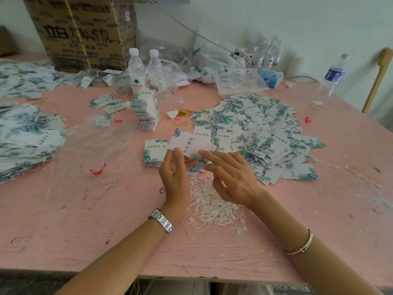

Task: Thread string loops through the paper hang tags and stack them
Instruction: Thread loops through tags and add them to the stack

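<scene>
Left hand [174, 173]: pinches a blurred hang tag [192, 145] above mid-table.
Right hand [231, 177]: fingers loosely spread, index tip at that tag.
String loops [212, 207]: heaped at 6 o'clock under the hands.
Tag stack [154, 153]: at 10 o'clock.
Loose tags [265, 128]: at 1 o'clock.

The cardboard box [78, 33] at the back carries large black characters, 立白 大师香氛; the row of digits along its top edge and the smaller print below are too blurred to read. The hang tags [223, 139] lying face up are printed 伟宸服饰 beside a leaf pattern. The red label on the water bottle [137, 71] nearest the box reads 农夫山泉, while the print on the blue-labelled bottle [335, 76] cannot be made out.
</scene>
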`<state>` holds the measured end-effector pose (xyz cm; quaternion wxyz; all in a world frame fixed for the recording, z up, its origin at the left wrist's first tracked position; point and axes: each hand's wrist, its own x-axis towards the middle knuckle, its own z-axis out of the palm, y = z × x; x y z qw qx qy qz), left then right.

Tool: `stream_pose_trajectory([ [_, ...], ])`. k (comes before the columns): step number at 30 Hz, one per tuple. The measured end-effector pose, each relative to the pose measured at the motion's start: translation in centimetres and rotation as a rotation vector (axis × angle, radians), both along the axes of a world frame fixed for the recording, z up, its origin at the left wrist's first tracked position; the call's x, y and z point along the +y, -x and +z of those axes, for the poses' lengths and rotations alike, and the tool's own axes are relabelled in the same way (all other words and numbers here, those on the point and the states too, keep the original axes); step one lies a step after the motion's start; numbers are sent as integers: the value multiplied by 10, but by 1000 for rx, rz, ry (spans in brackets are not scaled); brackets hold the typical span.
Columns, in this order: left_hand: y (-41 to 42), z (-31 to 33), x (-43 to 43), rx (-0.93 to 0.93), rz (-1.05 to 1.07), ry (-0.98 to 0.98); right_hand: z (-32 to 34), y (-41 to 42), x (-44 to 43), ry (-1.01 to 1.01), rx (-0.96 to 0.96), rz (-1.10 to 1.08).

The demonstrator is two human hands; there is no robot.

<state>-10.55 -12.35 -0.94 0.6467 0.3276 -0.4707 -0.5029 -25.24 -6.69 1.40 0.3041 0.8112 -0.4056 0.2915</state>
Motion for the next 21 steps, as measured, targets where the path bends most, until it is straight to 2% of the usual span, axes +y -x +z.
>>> stream_pose_trajectory([
  [3, -4, 1, -8, 92, 161, -101, 6, -7, -3, -80, -267, -25],
  [5, -4, 3, -12, 127, 215, -145, 13, -5, -9, -269, -346, -124],
  [7, -4, 4, -13, 163, 223, -161, 15, -2, -14, -511, -286, -219],
  [9, -3, 4, -13, 156, 233, -161, 12, -2, -17, -636, -201, -262],
  [17, -3, 3, -10, 105, 162, -141, 7, -4, -18, -704, -251, -270],
  [21, -1, 3, -9, 94, 117, -172, 4, -1, -17, -703, -365, -217],
])
